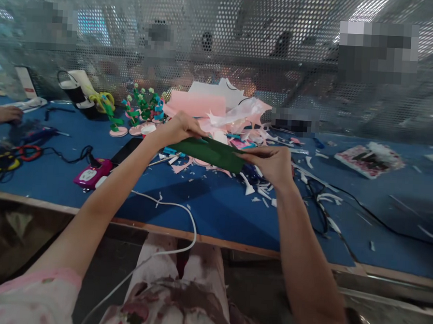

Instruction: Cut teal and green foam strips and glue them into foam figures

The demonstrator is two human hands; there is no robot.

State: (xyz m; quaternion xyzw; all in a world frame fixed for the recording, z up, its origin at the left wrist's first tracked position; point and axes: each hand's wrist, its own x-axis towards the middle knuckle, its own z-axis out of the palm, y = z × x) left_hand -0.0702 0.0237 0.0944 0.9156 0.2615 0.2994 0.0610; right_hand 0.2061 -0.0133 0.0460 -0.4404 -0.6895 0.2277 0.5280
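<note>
A dark green strip of paper (pixel 209 153) is stretched between my two hands, raised over the blue table. My left hand (pixel 178 127) pinches its left end along the upper edge. At the right end, my right hand (pixel 269 162) grips the strip between thumb and fingers. Behind the strip lies a heap of pink and white paper (pixel 198 103) with many cut scraps. Small craft plants with green and blue curled leaves (pixel 143 105) stand on pink round bases to the left of the heap.
A purple device (pixel 92 174) with a white cable (pixel 170 204) sits at left. Scissors with red and yellow handles (pixel 30 152) lie farther left, near another person's hand (pixel 4 114). A patterned packet (pixel 369 159) lies at right. A perforated metal screen (pixel 223 41) bounds the table's back.
</note>
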